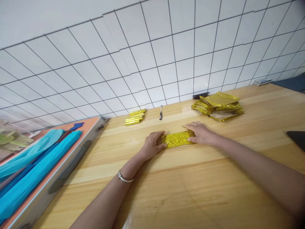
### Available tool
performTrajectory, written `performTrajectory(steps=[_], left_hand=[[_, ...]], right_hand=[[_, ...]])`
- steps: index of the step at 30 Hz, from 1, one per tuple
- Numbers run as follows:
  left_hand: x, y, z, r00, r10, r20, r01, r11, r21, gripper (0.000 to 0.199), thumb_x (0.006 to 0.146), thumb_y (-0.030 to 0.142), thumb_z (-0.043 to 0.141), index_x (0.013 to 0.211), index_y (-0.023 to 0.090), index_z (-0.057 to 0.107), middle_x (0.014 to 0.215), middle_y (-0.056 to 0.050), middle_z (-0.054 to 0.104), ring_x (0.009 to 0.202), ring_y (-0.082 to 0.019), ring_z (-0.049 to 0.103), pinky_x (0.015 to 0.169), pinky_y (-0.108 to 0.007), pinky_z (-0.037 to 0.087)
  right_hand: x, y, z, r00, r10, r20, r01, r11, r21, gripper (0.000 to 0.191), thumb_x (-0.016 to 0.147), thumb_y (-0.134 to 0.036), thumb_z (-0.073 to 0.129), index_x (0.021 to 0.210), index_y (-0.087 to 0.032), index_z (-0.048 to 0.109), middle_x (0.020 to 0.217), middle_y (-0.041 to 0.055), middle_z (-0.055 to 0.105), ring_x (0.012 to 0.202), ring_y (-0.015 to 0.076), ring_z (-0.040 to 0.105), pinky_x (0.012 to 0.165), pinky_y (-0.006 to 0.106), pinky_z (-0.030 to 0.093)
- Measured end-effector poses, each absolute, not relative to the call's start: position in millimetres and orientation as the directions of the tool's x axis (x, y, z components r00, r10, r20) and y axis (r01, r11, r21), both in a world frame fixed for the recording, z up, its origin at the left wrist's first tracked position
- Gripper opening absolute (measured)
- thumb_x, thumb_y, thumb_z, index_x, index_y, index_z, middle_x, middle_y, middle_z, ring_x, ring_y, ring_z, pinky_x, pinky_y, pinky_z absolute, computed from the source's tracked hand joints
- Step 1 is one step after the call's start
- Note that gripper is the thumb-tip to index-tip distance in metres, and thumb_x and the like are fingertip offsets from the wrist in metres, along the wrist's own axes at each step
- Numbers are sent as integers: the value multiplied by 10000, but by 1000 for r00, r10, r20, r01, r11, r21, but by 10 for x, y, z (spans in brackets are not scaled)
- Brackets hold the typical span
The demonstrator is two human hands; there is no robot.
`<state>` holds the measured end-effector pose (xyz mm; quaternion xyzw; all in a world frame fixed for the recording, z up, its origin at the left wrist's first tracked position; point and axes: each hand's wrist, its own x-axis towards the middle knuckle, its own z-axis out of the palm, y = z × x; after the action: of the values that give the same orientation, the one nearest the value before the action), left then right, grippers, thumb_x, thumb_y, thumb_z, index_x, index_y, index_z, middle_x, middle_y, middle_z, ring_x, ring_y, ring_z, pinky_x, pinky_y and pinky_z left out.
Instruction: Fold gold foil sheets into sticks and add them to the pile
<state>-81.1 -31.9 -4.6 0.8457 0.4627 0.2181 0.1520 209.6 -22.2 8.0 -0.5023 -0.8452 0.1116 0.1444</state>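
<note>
Head view: the gold foil piece [177, 139] lies flat on the wooden counter [190, 187] in front of you, its long side running from one hand to the other. Its surface is crinkled and shiny, and it should handle as something light, thin and limp, likely to crease or tear if you pull hard, and perhaps a little slippery under the skin. Take hold of it at the two short ends, close to the corners, with light pressure, so that the middle stays flat.

Your left hand [152, 144] is at its left end, thumb and forefinger closed about the two corners there; how firmly they press, you cannot judge from here. A bracelet [126, 177] circles that wrist. Your right hand [201, 133] is half spread at the other end: the thumb rests on the foil, while the fingers reach over the far edge. Whether they pinch it or merely lie against it, you cannot tell.

Beyond your hands, nearer the tiled wall [186, 70], you have a row of gold rolls [135, 117] on the left, a pen [160, 113] just beside them, and a loose gold foil stack [224, 105] to the right, well apart from the rolls.
</note>
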Motion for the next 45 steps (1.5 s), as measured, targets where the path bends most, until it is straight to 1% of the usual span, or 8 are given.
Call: performTrajectory(steps=[6,11,14,18,22,26,38,45], left_hand=[[-818,-376,17,516,838,176,631,-511,584,698,682,353,717,1303,223,427,1166,-91,548,1100,-258,470,970,-423,355],[-762,-466,44,494,862,110,508,-389,768,731,642,303,747,1298,211,439,1166,-97,540,1036,-240,511,884,-362,423],[-693,-540,83,450,892,25,411,-232,881,577,711,342,688,1233,194,490,1013,-64,594,840,-170,562,728,-283,464],[-599,-629,123,395,919,10,248,-117,962,285,763,368,632,943,151,588,806,-16,590,696,-111,534,623,-216,436],[-544,-687,139,358,934,25,236,-116,965,221,753,335,642,823,136,576,718,-1,564,637,-94,499,584,-197,407],[-528,-708,165,337,941,47,276,-146,950,198,758,323,634,807,139,579,702,8,545,626,-86,467,570,-184,384],[-570,-702,214,320,932,171,490,-317,812,204,823,334,546,748,151,595,658,7,568,624,-104,490,587,-195,387],[-580,-667,157,319,928,194,447,-327,832,188,813,322,566,755,147,602,685,3,583,656,-106,506,612,-201,402]], right_hand=[[2094,-270,175,-473,877,82,794,464,-393,471,622,-386,669,1059,-217,621,993,80,590,957,260,493,827,336,368],[2060,-334,219,-466,880,90,729,440,-525,334,584,-271,663,900,-181,602,929,60,595,894,229,517,765,298,388],[2019,-380,219,-474,879,60,704,419,-573,252,618,-245,622,860,-187,584,858,23,615,777,182,553,654,252,403],[1975,-444,234,-504,864,2,664,388,-639,202,699,-323,585,858,-197,588,758,-20,632,639,139,565,522,210,377],[1957,-489,313,-523,852,25,617,398,-679,294,745,-459,561,838,-190,633,726,-5,640,634,147,559,526,216,360],[1948,-511,389,-521,848,97,583,437,-685,324,767,-480,539,746,-180,659,653,8,621,622,152,532,545,228,339],[1913,-507,346,-564,825,-39,504,306,-808,328,785,-442,507,637,-165,599,568,-42,478,541,100,437,492,204,295],[1934,-507,311,-610,791,-41,402,265,-876,350,782,-467,511,692,-153,635,618,-30,527,590,116,486,534,212,351]])
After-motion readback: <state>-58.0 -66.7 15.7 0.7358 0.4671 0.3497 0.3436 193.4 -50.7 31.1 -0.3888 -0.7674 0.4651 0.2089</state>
